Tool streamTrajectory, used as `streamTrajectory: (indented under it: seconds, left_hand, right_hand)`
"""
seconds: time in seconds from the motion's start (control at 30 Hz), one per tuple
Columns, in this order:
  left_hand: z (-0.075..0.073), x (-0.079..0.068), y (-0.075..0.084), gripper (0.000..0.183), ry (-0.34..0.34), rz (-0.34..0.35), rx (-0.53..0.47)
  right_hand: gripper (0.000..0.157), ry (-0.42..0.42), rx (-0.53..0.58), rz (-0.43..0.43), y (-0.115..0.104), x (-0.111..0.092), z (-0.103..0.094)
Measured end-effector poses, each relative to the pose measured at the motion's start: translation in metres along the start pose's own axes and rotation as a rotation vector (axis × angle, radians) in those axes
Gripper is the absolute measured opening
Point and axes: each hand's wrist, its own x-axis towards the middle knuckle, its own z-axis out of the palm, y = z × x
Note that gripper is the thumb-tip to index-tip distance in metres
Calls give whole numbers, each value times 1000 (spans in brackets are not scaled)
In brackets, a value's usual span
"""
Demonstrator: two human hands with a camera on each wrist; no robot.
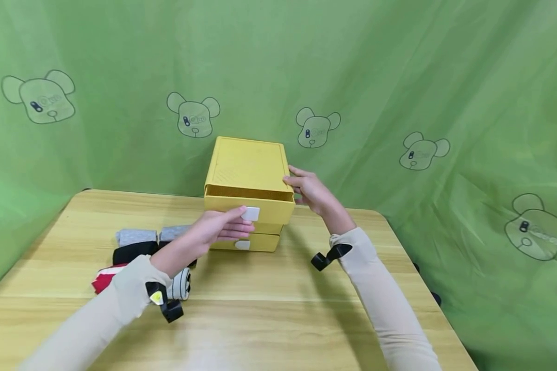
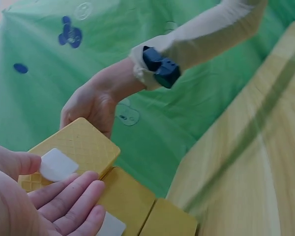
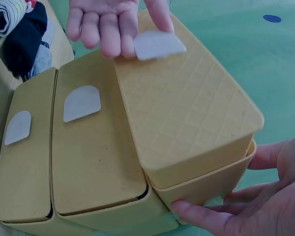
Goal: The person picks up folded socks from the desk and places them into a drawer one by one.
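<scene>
A yellow drawer cabinet with stacked drawers stands near the table's back edge. Its top drawer is pulled out a little, leaving a dark gap under the lid. My left hand pinches the white handle of this drawer between thumb and fingers. At the cabinet's right side, near the top, my right hand rests with fairly straight fingers against the wall. Two lower drawers, the middle one and the bottom one, are closed. The inside of the top drawer is hidden.
Left of the cabinet lie several rolled cloth bundles: grey, black, red and white, and striped. My left forearm partly covers them. A green curtain hangs behind the wooden table.
</scene>
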Motion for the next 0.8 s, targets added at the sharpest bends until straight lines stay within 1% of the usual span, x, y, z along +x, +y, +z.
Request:
streamTrajectory:
  seconds: [0.17, 0.27, 0.37, 0.5, 0.63, 0.8]
  left_hand:
    - [2, -11, -2, 54, 4, 44, 162]
    - [3, -19, -1, 55, -2, 73, 215]
    - [4, -26, -1, 54, -18, 91, 238]
    - [6, -36, -2, 53, -41, 96, 263]
    - [7, -43, -3, 52, -49, 100, 286]
    - [9, -51, -4, 50, -69, 123, 318]
  right_hand:
    - [68, 2, 7, -4, 0, 0, 0]
    - [68, 3, 8, -5, 0, 0, -1]
    - [68, 1, 6, -5, 0, -1, -1]
    - [68, 3, 8, 3, 1, -1, -1]
    - [67, 6, 6, 9, 2, 0, -2]
    - [67, 8, -3, 8, 2, 0, -3]
